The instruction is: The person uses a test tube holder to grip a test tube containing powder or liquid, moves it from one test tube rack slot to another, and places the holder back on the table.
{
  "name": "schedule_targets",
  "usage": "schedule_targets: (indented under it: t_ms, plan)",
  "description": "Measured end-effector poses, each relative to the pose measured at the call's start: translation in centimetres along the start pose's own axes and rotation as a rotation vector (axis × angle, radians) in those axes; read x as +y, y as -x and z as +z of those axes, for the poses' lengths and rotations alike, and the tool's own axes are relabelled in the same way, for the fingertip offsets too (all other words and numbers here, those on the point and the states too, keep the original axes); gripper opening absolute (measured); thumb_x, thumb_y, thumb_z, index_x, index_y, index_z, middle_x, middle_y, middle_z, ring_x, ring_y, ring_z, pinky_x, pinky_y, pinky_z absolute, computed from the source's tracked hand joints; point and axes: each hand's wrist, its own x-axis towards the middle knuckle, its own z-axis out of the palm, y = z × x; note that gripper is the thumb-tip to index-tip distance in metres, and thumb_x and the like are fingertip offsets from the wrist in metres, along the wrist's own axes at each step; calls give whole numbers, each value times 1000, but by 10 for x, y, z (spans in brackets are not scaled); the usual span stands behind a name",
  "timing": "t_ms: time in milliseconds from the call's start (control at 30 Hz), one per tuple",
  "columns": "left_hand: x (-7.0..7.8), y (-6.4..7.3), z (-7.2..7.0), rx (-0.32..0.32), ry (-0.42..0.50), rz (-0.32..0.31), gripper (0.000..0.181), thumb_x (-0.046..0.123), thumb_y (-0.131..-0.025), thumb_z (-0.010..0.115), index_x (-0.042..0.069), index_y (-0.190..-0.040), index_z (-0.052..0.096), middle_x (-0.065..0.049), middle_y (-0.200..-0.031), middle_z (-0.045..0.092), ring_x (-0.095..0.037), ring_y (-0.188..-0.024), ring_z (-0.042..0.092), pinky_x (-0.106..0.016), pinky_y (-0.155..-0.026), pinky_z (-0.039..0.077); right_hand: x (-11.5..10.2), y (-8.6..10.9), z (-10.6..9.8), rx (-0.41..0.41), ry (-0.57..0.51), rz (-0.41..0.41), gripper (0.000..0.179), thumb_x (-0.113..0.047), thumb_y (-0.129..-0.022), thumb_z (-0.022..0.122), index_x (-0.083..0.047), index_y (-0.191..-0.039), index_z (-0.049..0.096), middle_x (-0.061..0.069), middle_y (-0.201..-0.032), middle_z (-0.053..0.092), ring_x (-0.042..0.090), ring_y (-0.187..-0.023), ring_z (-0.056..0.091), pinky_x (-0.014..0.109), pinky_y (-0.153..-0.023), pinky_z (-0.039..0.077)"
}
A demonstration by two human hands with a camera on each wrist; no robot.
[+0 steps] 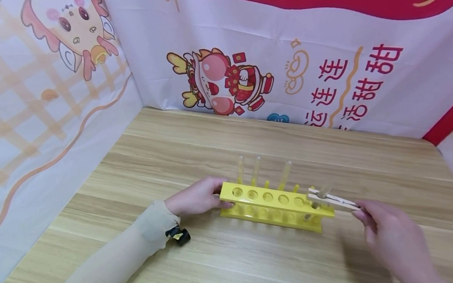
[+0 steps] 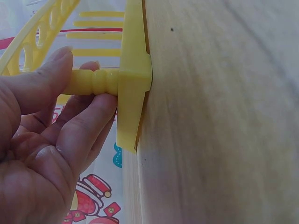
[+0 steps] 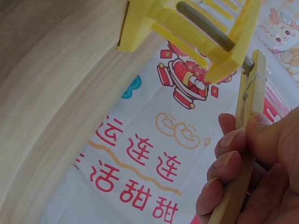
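A yellow test tube rack (image 1: pixel 278 199) stands on the wooden table. My left hand (image 1: pixel 198 197) grips the post (image 2: pixel 93 82) at its left end, thumb and fingers around it. In my right hand (image 1: pixel 395 246) is a wooden test tube clamp (image 1: pixel 338 201), pinched between thumb and fingers. The clamp's front end is around a glass test tube (image 1: pixel 324 190) near the rack's right end. In the right wrist view that tube (image 3: pixel 205 25) passes through the rack's top plate, its lower part between the plates. Three other glass tubes (image 1: pixel 257 169) rise from pegs along the rack's back.
The wooden table (image 1: pixel 160 153) extends around the rack. White cloth printed with cartoon figures and red characters (image 1: pixel 328 92) hangs behind it, and another patterned cloth (image 1: pixel 52 99) covers the left side. A black wrist strap (image 1: pixel 178 235) is on the left sleeve.
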Motion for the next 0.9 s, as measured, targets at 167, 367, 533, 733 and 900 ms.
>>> schedule_targets:
  t_ms: [167,367,533,733,900]
  plan:
    - [-1,-1,0,-1,-1,2,29,13,-90,74,21,-117,67,9,-113,68,-11,-104,62,-38,-94,48,-1,-4,-6,14,7,-10,31,-28,-101,55,-2,-94,69,14,-78,68,36,-62,64,56,-53,48]
    - [-1,-1,0,1,6,-1,29,13,-90,74,21,-118,67,9,-114,68,-11,-105,62,-39,-96,47,-2,-11,-17,34,19,-25,48,-41,-104,45,0,-92,68,16,-78,68,36,-62,63,56,-54,48]
    - [0,0,0,3,-1,-1,30,13,-90,74,21,-118,67,9,-114,68,-11,-105,62,-39,-96,47,-3,-19,-28,89,46,-69,68,-54,-103,32,1,-92,69,16,-76,68,34,-59,62,55,-53,47]
    - [-1,0,0,0,-2,8,30,13,-91,73,20,-119,67,8,-114,68,-11,-105,62,-39,-96,48,-6,-29,-42,110,90,-100,67,-54,-103,32,1,-87,67,13,-70,65,30,-52,57,53,-48,44]
    - [-2,0,0,-5,0,15,31,13,-91,73,19,-121,66,8,-115,68,-11,-105,62,-39,-96,48,-10,-38,-54,96,124,-109,70,-56,-103,29,0,-83,66,8,-63,59,22,-48,48,43,-44,39]
